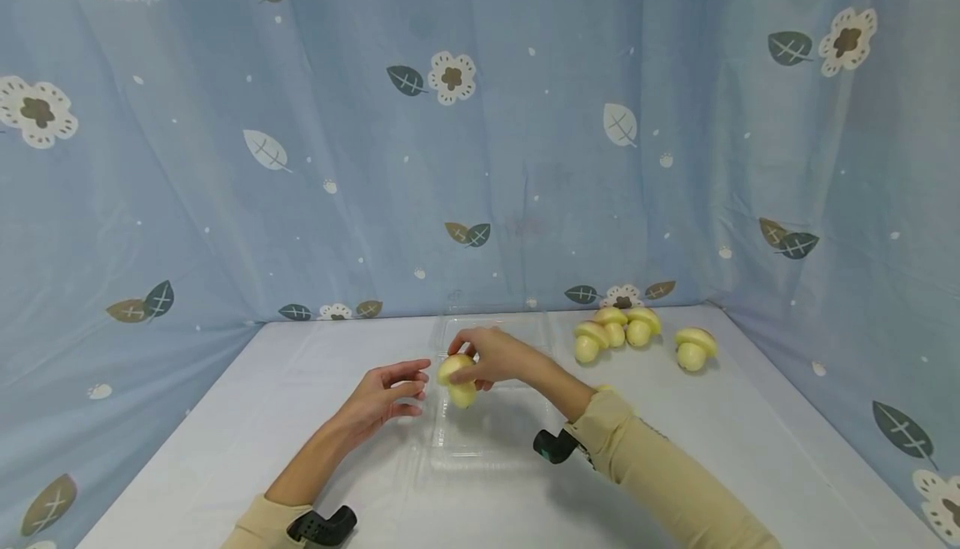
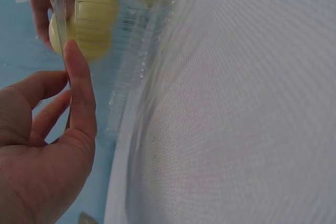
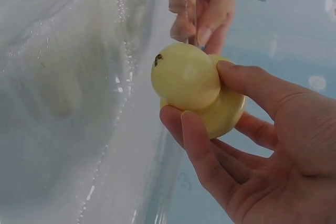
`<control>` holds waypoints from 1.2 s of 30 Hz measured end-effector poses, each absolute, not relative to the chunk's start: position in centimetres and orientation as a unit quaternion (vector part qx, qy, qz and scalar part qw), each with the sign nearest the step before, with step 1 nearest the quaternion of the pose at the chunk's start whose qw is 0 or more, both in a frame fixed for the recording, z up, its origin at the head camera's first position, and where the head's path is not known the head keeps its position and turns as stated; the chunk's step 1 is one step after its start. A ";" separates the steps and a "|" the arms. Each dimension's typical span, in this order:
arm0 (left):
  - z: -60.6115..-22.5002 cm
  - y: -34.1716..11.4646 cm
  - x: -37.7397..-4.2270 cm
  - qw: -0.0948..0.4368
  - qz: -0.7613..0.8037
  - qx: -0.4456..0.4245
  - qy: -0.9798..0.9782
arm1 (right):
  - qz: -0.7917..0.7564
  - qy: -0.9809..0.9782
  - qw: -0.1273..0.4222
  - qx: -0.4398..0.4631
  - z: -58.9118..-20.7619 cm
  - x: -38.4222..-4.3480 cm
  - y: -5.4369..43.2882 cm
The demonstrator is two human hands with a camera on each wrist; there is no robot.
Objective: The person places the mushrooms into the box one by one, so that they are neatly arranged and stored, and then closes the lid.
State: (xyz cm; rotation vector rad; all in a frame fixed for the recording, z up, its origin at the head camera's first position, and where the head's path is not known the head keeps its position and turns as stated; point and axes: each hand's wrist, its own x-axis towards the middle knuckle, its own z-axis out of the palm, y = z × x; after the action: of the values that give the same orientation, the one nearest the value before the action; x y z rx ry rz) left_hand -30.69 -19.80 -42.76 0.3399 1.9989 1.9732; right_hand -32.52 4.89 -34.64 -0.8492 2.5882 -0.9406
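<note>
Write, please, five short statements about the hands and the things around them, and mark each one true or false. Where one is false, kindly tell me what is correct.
1. The right hand holds a yellow mushroom-shaped piece. True.
2. The left hand also holds such a piece. False: it holds no yellow piece and is at the left side of the clear plastic container.
3. The container lies on a white table. True.
4. The cloth behind the table is plain red. False: it is blue, with printed leaves and flowers.
5. Other yellow pieces rest to the right of the container. True.
</note>
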 end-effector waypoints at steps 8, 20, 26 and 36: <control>-42.8 -19.8 -30.6 0.156 0.688 0.119 0.698 | -0.318 0.893 0.137 -0.287 -34.8 -32.3 4.2; -42.9 -19.8 -30.6 0.161 0.692 0.120 0.693 | -0.317 0.900 0.139 -0.264 -35.0 -32.1 3.3; -42.8 -19.8 -30.5 0.159 0.693 0.117 0.693 | -0.310 0.904 0.139 -0.260 -35.0 -31.9 3.3; -42.8 -19.7 -30.6 0.157 0.691 0.113 0.696 | -0.309 0.905 0.147 -0.252 -34.9 -31.9 3.2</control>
State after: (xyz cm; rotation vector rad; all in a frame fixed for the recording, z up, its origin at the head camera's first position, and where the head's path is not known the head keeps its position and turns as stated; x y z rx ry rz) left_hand -30.64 -19.70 -42.78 0.3235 1.9920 1.9787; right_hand -31.88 3.22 -34.92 -0.7259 2.6057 -0.8895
